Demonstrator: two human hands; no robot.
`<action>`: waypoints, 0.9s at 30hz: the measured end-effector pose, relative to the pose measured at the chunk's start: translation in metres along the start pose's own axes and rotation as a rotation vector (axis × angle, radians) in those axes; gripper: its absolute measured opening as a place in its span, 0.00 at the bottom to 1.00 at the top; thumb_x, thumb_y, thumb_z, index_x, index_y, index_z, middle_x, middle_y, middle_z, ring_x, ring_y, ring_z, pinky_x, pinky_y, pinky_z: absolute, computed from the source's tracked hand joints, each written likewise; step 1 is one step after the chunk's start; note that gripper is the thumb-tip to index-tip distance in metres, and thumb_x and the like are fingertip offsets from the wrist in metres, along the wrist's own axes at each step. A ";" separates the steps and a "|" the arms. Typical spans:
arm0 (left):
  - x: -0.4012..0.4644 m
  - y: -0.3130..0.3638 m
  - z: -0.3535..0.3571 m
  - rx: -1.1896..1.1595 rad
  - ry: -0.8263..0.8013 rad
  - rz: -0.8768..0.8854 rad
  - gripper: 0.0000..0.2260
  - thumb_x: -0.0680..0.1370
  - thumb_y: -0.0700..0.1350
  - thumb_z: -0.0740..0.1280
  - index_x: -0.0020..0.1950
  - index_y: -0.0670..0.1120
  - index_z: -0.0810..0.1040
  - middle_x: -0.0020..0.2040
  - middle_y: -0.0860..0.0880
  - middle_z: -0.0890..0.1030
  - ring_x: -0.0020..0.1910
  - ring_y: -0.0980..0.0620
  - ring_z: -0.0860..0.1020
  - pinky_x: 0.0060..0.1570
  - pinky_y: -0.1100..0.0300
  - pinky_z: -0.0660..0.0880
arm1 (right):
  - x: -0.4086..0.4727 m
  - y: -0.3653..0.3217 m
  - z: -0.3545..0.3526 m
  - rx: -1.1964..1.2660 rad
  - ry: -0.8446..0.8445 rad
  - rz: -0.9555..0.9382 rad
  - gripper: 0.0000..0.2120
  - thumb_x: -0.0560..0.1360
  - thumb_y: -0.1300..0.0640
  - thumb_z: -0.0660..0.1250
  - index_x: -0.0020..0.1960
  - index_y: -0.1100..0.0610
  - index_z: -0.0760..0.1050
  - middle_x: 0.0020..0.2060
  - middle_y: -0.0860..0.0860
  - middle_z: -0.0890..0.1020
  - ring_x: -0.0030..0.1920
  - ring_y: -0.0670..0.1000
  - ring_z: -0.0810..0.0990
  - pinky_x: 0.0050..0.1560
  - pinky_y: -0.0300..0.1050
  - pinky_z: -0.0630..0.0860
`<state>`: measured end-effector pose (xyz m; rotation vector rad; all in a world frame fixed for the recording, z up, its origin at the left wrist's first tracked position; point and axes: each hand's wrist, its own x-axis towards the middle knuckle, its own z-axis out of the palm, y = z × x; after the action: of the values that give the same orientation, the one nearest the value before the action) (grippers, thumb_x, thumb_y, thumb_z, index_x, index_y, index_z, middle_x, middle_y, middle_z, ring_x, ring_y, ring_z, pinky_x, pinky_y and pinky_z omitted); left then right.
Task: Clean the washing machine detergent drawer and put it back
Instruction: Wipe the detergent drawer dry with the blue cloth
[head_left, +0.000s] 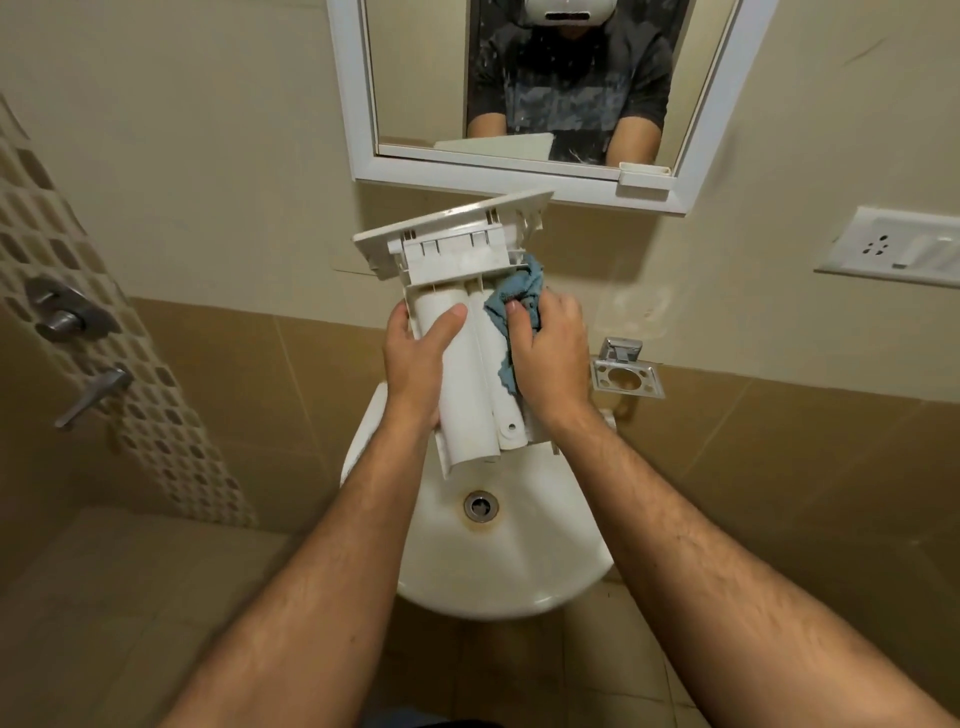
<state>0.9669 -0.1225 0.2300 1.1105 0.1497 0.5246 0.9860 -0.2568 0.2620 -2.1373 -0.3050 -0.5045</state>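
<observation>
Overhead, white drawer (457, 332) underside up, left hand (415, 358) gripping it, right hand (550, 358) bunching blue cloth (514, 301) against it, above white sink (467, 561), tan tiled wall (208, 364), mirror (431, 78).

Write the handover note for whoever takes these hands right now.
Left hand: grips the drawer, held underside up over the sink, front panel away from you.
Right hand: holds the blue cloth bunched against the drawer's right side.
Done: drawer is out of the machine; wiping is under way.
Left: finish wiping, check the inside, which is hidden here, then slide the drawer back. The machine is not in view.
</observation>
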 end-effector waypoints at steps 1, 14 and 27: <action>0.001 0.002 -0.001 -0.016 0.017 0.006 0.22 0.70 0.48 0.77 0.60 0.47 0.76 0.52 0.44 0.85 0.49 0.42 0.85 0.43 0.49 0.82 | -0.005 0.003 0.001 -0.004 -0.006 -0.008 0.12 0.80 0.47 0.59 0.52 0.55 0.74 0.48 0.51 0.72 0.52 0.51 0.72 0.48 0.46 0.71; 0.001 -0.001 -0.026 -0.091 0.171 -0.070 0.18 0.70 0.47 0.76 0.58 0.48 0.78 0.49 0.47 0.86 0.47 0.46 0.85 0.42 0.52 0.81 | -0.078 0.061 0.005 0.012 -0.153 -0.023 0.10 0.77 0.47 0.59 0.46 0.53 0.72 0.44 0.49 0.71 0.46 0.48 0.72 0.43 0.41 0.66; -0.013 0.000 0.007 -0.008 0.345 -0.143 0.42 0.66 0.78 0.52 0.66 0.50 0.75 0.63 0.47 0.79 0.62 0.46 0.78 0.63 0.43 0.75 | -0.005 -0.025 0.004 -0.006 0.064 -0.210 0.08 0.73 0.48 0.71 0.46 0.50 0.76 0.50 0.47 0.71 0.49 0.42 0.71 0.47 0.31 0.71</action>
<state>0.9585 -0.1340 0.2310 0.9864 0.5235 0.5843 0.9725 -0.2391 0.2753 -2.1016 -0.4957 -0.6938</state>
